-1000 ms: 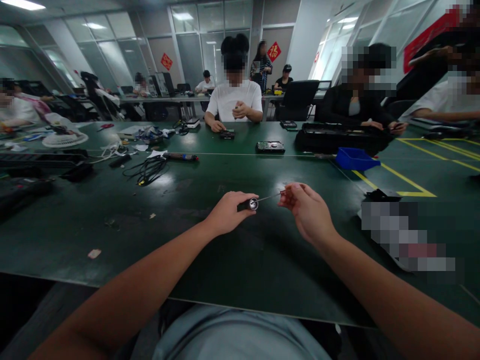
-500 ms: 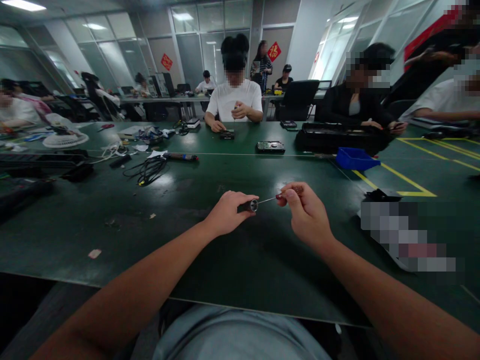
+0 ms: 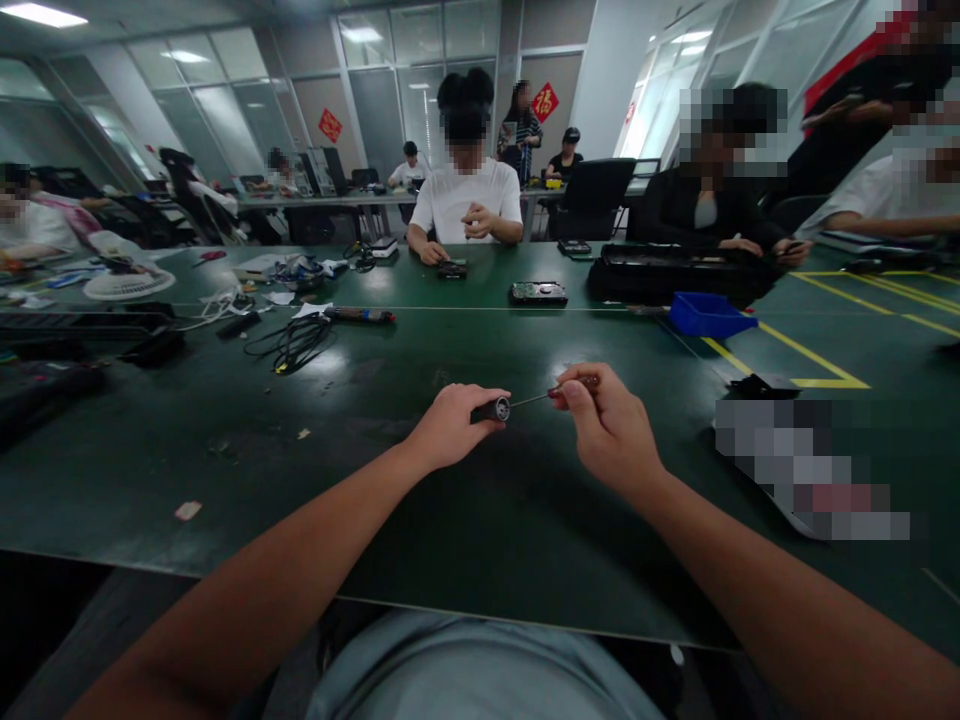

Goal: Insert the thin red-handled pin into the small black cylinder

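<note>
Above the green table, my left hand [image 3: 450,425] is closed round a dark cylinder [image 3: 493,409], its round, silvery-rimmed end turned to the right. I cannot make out what kind of part the cylinder is. My right hand [image 3: 611,425] grips a screwdriver [image 3: 553,392] by its reddish-brown handle. The thin metal shaft points left, and its tip meets the open end of the cylinder. How deep the tip sits inside is hidden. Most of the cylinder's body is covered by my left fingers.
A bare circuit-board drive [image 3: 538,293] lies ahead. At the right are a blue bin [image 3: 711,315] and a blurred-out pale packet [image 3: 795,465]. A black cable [image 3: 292,345] and a pen-like tool [image 3: 360,315] lie left. Across the table sits a person in white [image 3: 465,195].
My left hand and the cylinder have shifted slightly left, and the cylinder's end has turned a little. My right hand has moved slightly left too, still holding the screwdriver.
</note>
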